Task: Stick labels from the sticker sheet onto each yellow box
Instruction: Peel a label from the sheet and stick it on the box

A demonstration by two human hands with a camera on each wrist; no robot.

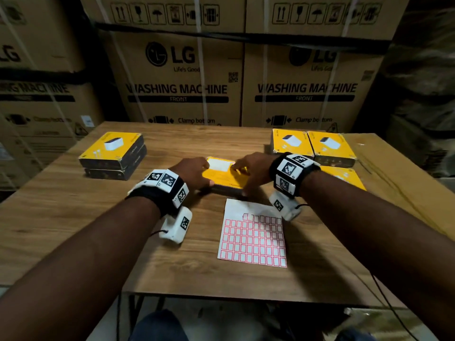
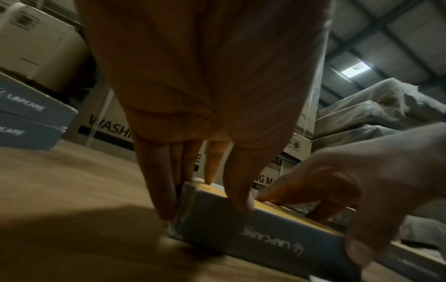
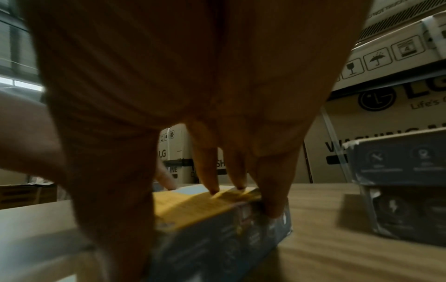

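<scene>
Hands, left (image 1: 194, 174) and right (image 1: 248, 168), clamped on yellow box (image 1: 222, 177) mid-worktop (image 1: 73, 217), just beyond sticker sheet (image 1: 253, 238); positioning step, probably; next, peeling one label.

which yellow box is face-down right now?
The yellow box at table centre, held between the left hand and right hand. Its top shows printed text and a white panel; the others show the product picture.
</scene>
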